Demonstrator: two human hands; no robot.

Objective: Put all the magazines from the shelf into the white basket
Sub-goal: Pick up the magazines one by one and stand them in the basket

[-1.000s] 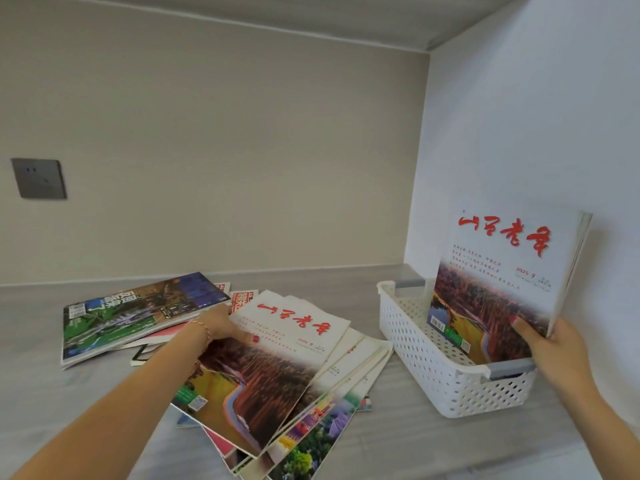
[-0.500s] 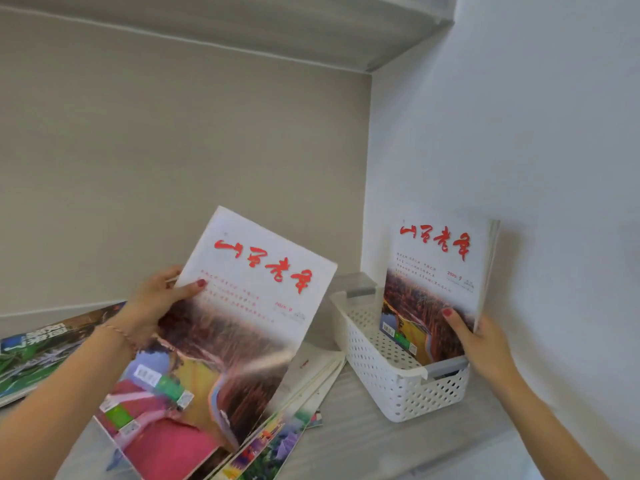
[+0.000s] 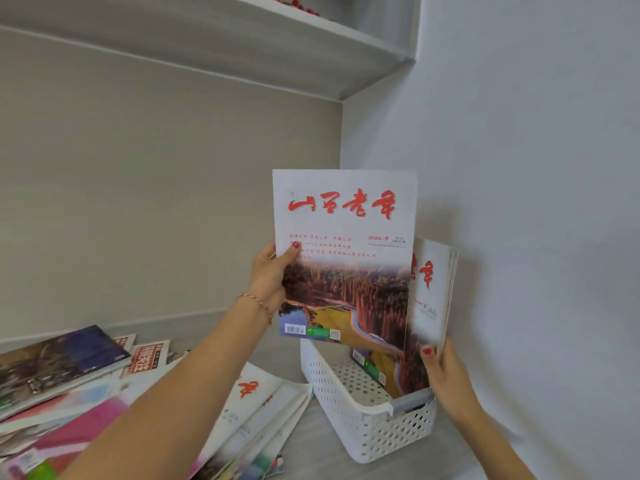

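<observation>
Head: left hand (image 3: 268, 277) fingers grip white red-titled magazine (image 3: 343, 258); right hand (image 3: 446, 372) fingers hold basket stack (image 3: 431, 292).

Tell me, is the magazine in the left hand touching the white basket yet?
Cannot tell. In the head view the left hand holds the magazine upright over the white basket, but its bottom edge overlaps the far rim, so no gap or contact shows.

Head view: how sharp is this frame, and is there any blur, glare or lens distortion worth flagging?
Head view: the held magazine is sharp, its title legible; the pile at lower left is smeared, softest near the corner; wide-angle bending shows in the upper shelf edges; light is soft and even, with no glare and only faint shadows on the wall.
</observation>
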